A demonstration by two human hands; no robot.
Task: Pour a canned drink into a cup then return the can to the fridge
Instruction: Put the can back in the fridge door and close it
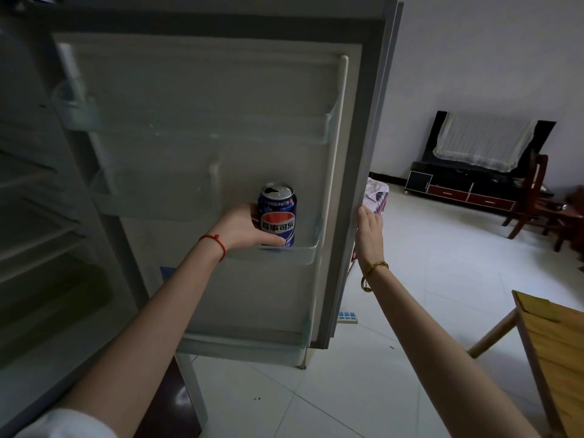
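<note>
A blue cola can (278, 218) with an opened top stands upright in the lower clear shelf (308, 251) of the open fridge door (221, 153). My left hand (243, 227) is wrapped around the can's left side, thumb across its base. My right hand (368, 230) rests flat against the outer edge of the door, fingers pointing up. No cup is in view.
The fridge interior (38, 216) with bare shelves is at the left. A wooden table corner (556, 349) juts in at the lower right. Across the white tiled floor (442, 263) stand a dark TV cabinet (464, 188) and a wooden chair (534, 197).
</note>
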